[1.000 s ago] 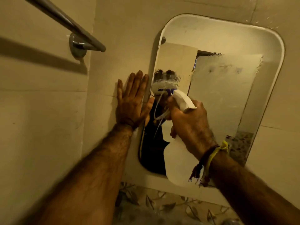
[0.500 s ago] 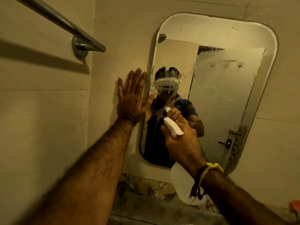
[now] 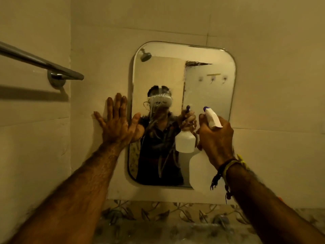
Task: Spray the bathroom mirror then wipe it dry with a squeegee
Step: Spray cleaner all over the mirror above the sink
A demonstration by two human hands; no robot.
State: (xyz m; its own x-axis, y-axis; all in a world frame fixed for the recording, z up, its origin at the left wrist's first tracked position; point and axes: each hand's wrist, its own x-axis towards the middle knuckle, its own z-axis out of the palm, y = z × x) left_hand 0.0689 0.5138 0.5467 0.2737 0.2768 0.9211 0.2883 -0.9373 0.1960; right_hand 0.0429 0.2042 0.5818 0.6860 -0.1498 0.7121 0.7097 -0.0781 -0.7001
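Observation:
A rounded rectangular mirror (image 3: pixel 207 92) hangs on the beige tiled wall, with wet streaks running down its left-centre part. My right hand (image 3: pixel 215 138) grips a white spray bottle (image 3: pixel 198 171) by its neck, and the purple-tipped nozzle (image 3: pixel 206 108) points at the glass in front of the mirror's right half. My left hand (image 3: pixel 117 122) lies flat and spread on the wall at the mirror's left edge, thumb touching the glass. No squeegee is in view.
A chrome towel bar (image 3: pixel 40 62) juts out from the left wall at upper left. A band of leaf-patterned tiles (image 3: pixel 158 213) runs below the mirror. The mirror reflects a shower head (image 3: pixel 146 56) and a door.
My right hand has carried the spray bottle up and to the right, from the mirror's lower centre to its right half. The view has pulled back and tilted up. My left hand stays on the wall.

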